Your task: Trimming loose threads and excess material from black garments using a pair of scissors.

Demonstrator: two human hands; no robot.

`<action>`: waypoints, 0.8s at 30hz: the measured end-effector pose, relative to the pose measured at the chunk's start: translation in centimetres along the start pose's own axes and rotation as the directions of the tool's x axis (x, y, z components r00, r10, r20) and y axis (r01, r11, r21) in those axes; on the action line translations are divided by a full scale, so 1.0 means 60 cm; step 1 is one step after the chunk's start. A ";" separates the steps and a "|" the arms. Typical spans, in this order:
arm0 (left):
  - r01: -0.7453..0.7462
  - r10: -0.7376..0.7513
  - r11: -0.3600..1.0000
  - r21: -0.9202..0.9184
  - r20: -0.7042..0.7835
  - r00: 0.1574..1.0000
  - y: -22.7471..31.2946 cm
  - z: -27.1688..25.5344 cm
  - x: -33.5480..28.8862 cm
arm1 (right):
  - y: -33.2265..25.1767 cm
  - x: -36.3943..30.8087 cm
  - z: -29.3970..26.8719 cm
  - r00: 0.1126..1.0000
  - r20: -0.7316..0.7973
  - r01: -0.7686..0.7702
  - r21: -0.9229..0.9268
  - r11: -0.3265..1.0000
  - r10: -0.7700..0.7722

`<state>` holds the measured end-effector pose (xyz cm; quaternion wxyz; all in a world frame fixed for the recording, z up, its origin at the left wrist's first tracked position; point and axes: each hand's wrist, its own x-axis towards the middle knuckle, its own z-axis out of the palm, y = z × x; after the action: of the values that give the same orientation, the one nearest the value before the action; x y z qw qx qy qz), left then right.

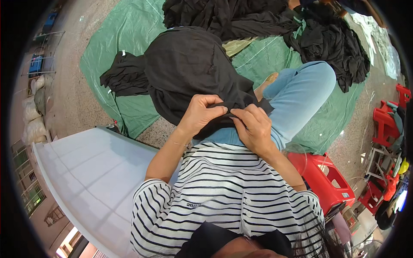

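- Left hand [200, 114] and right hand [255, 128] are pinching black cloth [183, 60] at frame centre, both grips apparently steadying its edge.
- Green sheet [114, 36] is lying underneath, probably keeping cloth clean.

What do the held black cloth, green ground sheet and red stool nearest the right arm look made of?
Black cloth: matte textile, soft folds; fibre unclear.
Green ground sheet: probably plastic tarpaulin, slight sheen, crisp creases.
Red stool: likely moulded plastic, glossy highlights, rounded cutout.
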<state>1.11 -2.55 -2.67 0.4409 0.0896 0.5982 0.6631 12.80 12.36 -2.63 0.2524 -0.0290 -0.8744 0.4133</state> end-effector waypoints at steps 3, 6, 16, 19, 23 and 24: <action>0.050 -0.049 0.994 0.097 -0.008 0.999 0.003 0.002 -0.002 | 0.003 -0.002 -0.001 1.000 0.009 0.024 -0.010 1.000 -0.024; 0.089 -0.087 0.996 0.024 -0.065 0.994 0.004 0.009 -0.006 | 0.003 -0.003 -0.002 1.000 0.005 0.022 -0.006 1.000 -0.022; 0.006 0.000 0.953 0.303 -0.018 1.000 0.010 0.003 -0.015 | -0.004 -0.003 -0.002 0.999 0.038 0.033 0.017 0.999 -0.033; -0.084 0.081 0.928 0.363 0.025 0.996 0.009 0.006 -0.018 | -0.002 -0.002 -0.004 0.998 0.058 0.013 0.053 0.999 -0.016; -0.227 0.229 0.871 0.435 0.048 0.972 -0.005 0.007 -0.022 | 0.000 -0.001 -0.003 0.993 0.051 -0.113 0.149 0.982 0.106; -0.226 0.227 0.872 0.434 0.050 0.973 -0.003 0.011 -0.024 | 0.001 0.000 -0.004 0.993 0.051 -0.115 0.148 0.982 0.109</action>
<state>2.45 -3.09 -2.07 0.3279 0.2547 0.7176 0.5592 12.90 12.56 -2.55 0.2115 -0.0501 -0.8429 0.4922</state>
